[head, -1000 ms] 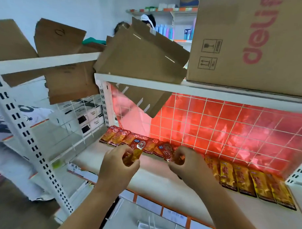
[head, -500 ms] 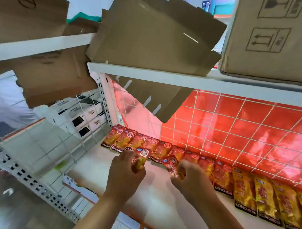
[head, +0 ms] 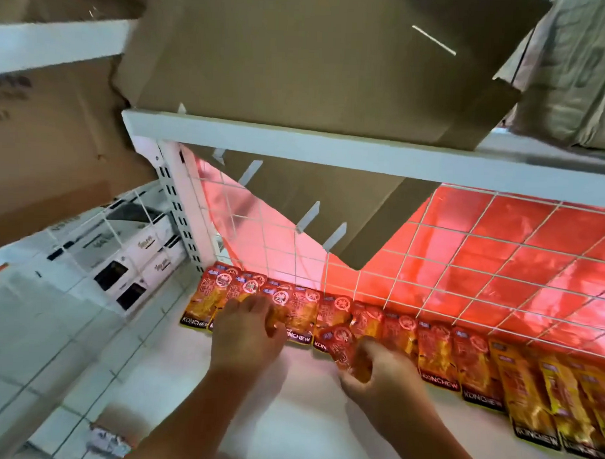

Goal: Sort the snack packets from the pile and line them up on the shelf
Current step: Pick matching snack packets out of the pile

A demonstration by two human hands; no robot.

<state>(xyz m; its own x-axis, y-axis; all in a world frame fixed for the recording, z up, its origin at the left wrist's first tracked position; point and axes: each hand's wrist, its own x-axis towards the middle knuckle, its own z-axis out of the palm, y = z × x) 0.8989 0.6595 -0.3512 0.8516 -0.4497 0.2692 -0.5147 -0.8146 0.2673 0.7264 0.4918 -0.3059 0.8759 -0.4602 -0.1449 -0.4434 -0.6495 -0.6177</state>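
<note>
Right hand (head: 385, 376) grip: fingers pinched on one red snack packet (head: 346, 347), packet tilted, its top corner overlapping the row just above the grip. Left hand (head: 246, 333) grip: palm down, fingers curled over the lower edges of the row's left-end packets; looks like it's pinching a packet (head: 275, 317) under the fingertips, but the hand hides the contact, so can't tell for sure.

Row of red packets (head: 434, 350) lies flat along the back of the white shelf (head: 287, 417), tops against the wire grid (head: 464, 255), starting left of the left grip and running between both grips and on past the right one. Right of the right grip the row switches to yellow packets (head: 528, 402), same orientation, edge to edge.

Above both grips: upper shelf board (head: 331, 151) with a cardboard sheet (head: 300, 57) leaning across it, lower corner hanging behind the grid. Left of the left grip, beyond the shelf post: stacked white boxes (head: 135, 254).
</note>
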